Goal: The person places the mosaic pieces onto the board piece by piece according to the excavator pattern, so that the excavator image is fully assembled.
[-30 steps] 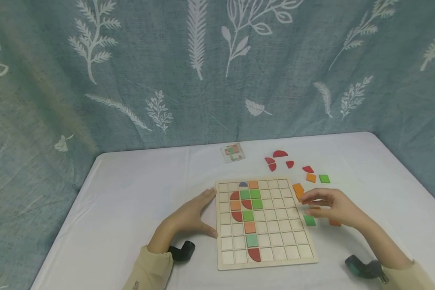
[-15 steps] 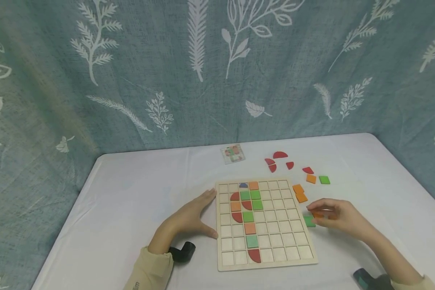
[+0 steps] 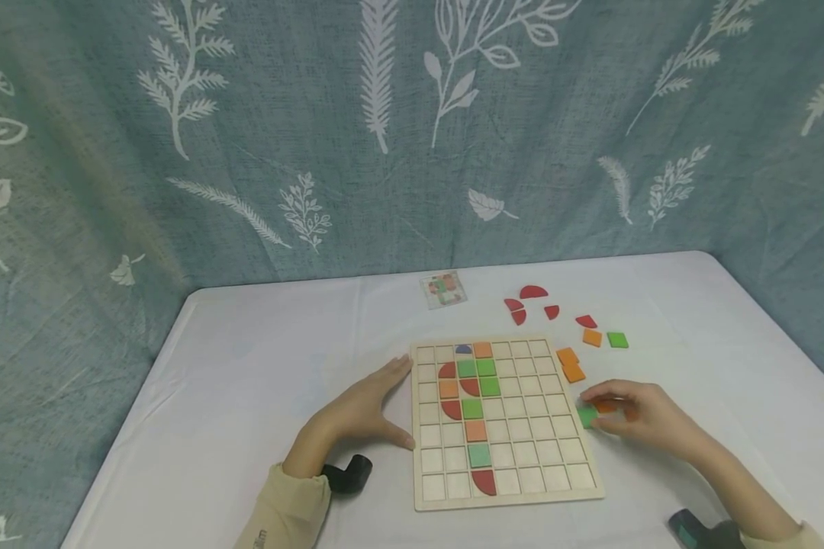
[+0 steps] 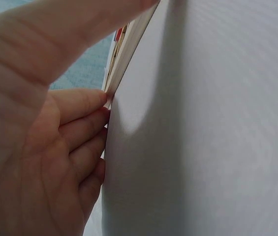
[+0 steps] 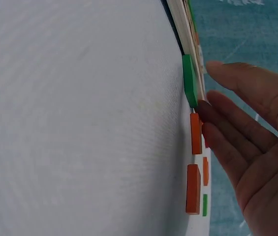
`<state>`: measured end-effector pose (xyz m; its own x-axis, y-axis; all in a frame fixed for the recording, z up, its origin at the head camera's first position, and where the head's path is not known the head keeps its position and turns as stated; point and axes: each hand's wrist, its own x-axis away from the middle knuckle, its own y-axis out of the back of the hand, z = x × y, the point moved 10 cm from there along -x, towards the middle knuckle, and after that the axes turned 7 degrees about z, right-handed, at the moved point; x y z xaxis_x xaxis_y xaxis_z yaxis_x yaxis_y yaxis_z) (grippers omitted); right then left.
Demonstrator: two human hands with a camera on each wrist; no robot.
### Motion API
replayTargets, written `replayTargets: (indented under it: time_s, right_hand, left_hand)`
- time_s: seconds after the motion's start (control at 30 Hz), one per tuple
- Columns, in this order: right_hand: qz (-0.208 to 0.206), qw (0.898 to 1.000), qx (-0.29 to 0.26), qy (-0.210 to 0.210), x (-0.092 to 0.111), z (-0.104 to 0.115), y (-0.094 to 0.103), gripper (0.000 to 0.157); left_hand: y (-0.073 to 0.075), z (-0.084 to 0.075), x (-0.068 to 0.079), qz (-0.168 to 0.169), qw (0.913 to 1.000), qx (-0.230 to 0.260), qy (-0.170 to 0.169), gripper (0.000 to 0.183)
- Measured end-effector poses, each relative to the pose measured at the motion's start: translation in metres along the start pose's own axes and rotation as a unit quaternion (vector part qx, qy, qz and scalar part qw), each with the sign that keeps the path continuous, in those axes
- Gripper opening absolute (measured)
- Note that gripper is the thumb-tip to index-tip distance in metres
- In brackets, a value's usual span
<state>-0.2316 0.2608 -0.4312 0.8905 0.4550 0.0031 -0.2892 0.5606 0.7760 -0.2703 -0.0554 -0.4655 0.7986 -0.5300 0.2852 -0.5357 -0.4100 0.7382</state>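
A wooden grid board (image 3: 542, 473) lies on the table, with green, orange, red and blue pieces in some cells. My left hand (image 3: 367, 408) rests against its left edge, thumb and fingers spread; in the left wrist view, fingertips (image 4: 102, 98) touch the board's side. Beyond the right edge, my right hand (image 3: 642, 412) is low over loose tiles. Its fingertips are at a green square tile (image 3: 587, 417), which lies on the cloth beside the board. In the right wrist view, thumb and fingers stand apart near the green tile (image 5: 189, 81). Orange tiles (image 5: 193, 189) lie close by, partly covered in the head view.
Red curved pieces (image 3: 533, 292) lie behind the board's right corner. More orange tiles (image 3: 572, 371) and a green tile (image 3: 617, 340) lie to the right. A small patterned card (image 3: 443, 290) is near the back edge. A leaf-print curtain (image 3: 412, 191) hangs behind the table.
My right hand has come nearer and a little to the right, from beside the orange tiles down to the green tile. My left hand stays at the board's edge.
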Motion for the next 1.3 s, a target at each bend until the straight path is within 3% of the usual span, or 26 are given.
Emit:
replayTargets:
  time_s: [0.93,1.3]
  right_hand:
    - [0.0,0.998,0.035,0.044,-0.0002,0.0067,-0.005,0.039]
    - [0.007,0.999,0.04,0.001,0.0008,0.0008,-0.0025,0.036]
  left_hand:
    - [0.0,-0.0004,0.001,0.001,1.0,-0.001,-0.005,0.115]
    - [-0.0004,-0.0007,0.0011,-0.002,0.9999,0.004,-0.009,0.115]
